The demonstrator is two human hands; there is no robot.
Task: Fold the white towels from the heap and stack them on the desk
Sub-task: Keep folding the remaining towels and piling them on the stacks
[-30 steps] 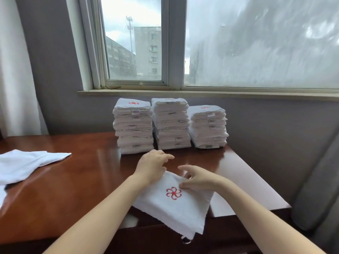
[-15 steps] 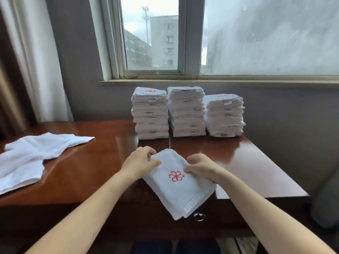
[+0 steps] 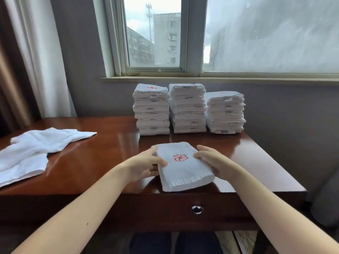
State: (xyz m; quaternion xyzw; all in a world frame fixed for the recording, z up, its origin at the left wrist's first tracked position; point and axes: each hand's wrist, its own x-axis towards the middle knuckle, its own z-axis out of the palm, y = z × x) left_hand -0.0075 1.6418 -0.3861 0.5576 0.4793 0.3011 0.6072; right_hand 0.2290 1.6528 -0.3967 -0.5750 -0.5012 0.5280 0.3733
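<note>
A folded white towel [image 3: 183, 169] with a red flower emblem lies near the front edge of the brown desk [image 3: 102, 154]. My left hand [image 3: 145, 165] grips its left side, thumb on top and fingers under the edge. My right hand [image 3: 213, 161] grips its right side. Three stacks of folded towels stand at the back under the window: the left stack [image 3: 151, 110], the middle stack [image 3: 187, 109] and the lower right stack [image 3: 225, 113]. The heap of unfolded white towels [image 3: 31, 149] is spread on the desk's left part.
A window sill [image 3: 220, 79] runs above the stacks, against a grey wall. A curtain [image 3: 31, 57] hangs at the left. A drawer knob [image 3: 197, 209] sits below the desk's front edge. Bare desk surface lies between the heap and the folded towel.
The folded towel has been turned straighter and pulled further onto the desk. Both hands moved from its far end to its two sides.
</note>
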